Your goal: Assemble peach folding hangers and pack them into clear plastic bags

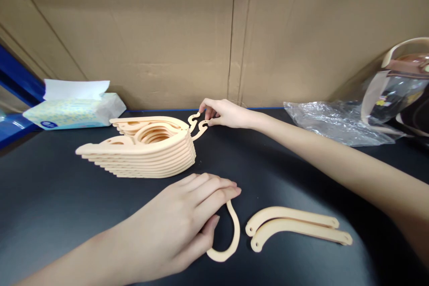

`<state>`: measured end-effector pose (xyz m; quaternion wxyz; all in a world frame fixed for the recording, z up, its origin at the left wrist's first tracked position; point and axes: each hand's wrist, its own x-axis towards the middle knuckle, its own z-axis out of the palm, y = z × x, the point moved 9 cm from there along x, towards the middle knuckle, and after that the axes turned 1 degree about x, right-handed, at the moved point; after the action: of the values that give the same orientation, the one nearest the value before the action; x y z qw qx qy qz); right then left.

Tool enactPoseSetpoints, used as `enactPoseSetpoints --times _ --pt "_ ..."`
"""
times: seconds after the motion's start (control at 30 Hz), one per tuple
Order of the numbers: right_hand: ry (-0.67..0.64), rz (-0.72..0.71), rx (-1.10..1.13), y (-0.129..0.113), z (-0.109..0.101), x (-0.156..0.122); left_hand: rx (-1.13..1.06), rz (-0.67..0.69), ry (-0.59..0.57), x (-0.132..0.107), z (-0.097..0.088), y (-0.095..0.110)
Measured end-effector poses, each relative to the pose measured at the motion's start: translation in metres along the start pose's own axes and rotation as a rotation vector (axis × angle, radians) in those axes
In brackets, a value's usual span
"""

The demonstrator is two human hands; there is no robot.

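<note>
L hand (197, 214) is reaching in from bottom L, palm down, resting over the top of a beige curved hook pc (237, 228) on the black tabletop (261, 161); its 4 fingers are lying close together & the thumb is sitting below them, near the loop's lower end, but can't tell if they're gripping it. Just R of that, two curved hanger arms (291, 214) are lying side by side, touching, holes showing at the ends. Farther back, L of ctr, a neat stack of beige hanger pcs (144, 156) is standing on the table, w/ two small hooks (201, 131) sticking out at its R end. R hand (224, 112) is stretching across to those hooks: index tip is meeting the rear one, thumb tip the front one, w/ a small gap btwn the tips; can't tell how firmly they're holding. Behind the stack, far L, a tissue pack (73, 114) is lying w/ one sheet poking up. Far R, a clear plastic bag (321, 120) is lying crumpled by a strapped water bottle (398, 91). Cardboard (150, 31) is forming the bkgd.
</note>
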<state>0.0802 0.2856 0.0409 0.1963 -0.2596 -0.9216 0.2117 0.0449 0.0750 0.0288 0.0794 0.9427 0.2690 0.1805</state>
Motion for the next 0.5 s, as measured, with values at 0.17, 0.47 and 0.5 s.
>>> enactPoseSetpoints --times 0.17,0.47,0.5 --pt "0.072 -0.088 0.034 0.0 0.0 0.005 -0.003 0.004 -0.002 0.001 0.0 0.0" --pt "0.15 -0.158 0.002 0.003 0.004 0.021 0.005 -0.011 -0.03 -0.001 0.001 -0.001" --pt "0.148 -0.161 -0.005 0.003 0.004 0.022 0.007 -0.01 -0.026 0.0 0.0 -0.001"
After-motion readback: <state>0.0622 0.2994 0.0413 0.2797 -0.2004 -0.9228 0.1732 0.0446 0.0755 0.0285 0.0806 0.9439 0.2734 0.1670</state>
